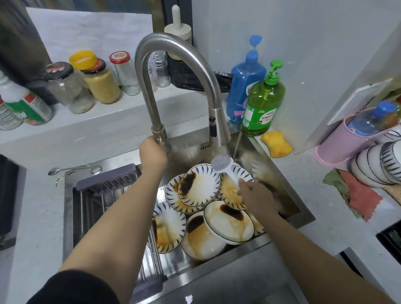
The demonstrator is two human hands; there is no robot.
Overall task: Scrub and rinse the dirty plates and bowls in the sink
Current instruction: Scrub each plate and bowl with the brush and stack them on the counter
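Observation:
Several dirty plates and bowls with brown sauce stains lie piled in the steel sink: a blue-rimmed plate, a white bowl, another bowl. My left hand grips the base of the steel faucet, at its handle. My right hand holds a white dish brush by its handle, its head raised over the far plates. A thin stream of water runs from the spout just behind the brush.
A grey drying rack spans the sink's left side. Green dish soap, a blue bottle and a yellow sponge stand behind the sink. Clean stacked bowls and a pink cup sit right; jars line the back ledge.

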